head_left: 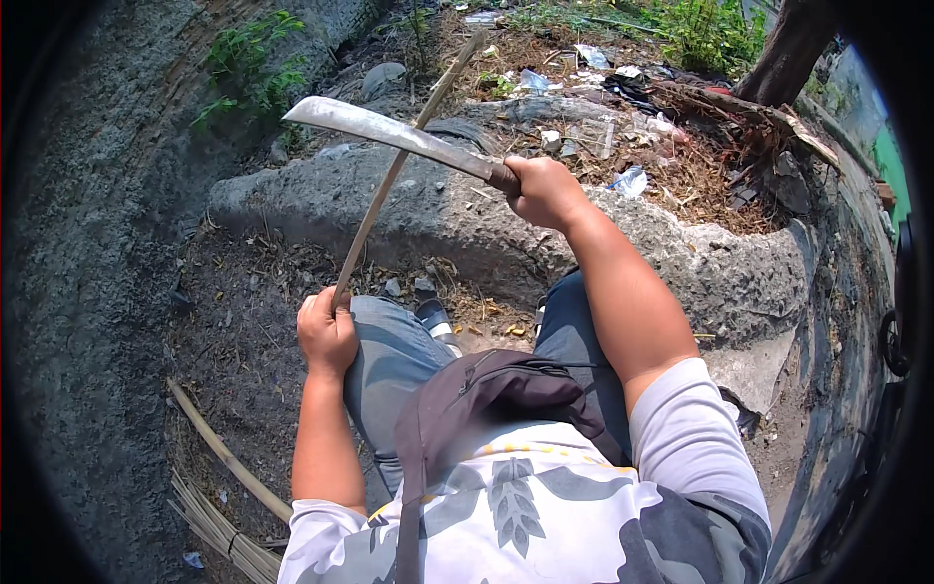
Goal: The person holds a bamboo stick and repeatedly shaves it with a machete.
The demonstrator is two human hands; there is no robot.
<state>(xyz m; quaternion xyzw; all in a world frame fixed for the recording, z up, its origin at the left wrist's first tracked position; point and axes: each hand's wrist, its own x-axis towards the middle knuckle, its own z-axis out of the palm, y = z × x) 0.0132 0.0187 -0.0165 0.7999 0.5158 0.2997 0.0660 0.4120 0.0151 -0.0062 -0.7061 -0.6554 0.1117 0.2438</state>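
My left hand (328, 332) is closed round the lower end of a long, thin wooden strip (375, 209), which slants up and away to the right. In my right hand (548, 192) is the dark handle of a machete (389, 131). Its broad, pale blade points left and crosses over the strip at its upper part. Whether the edge touches the wood I cannot tell. Both hands are held out in front of my knees, the left one beside my left knee.
A rough concrete ledge (662, 248) runs across in front of my feet, with litter and dry leaves behind it. At the lower left lie a bundle of thin sticks (219, 530) and a curved pole (229, 456). A wall (88, 292) rises on the left; a tree trunk (788, 54) stands far right.
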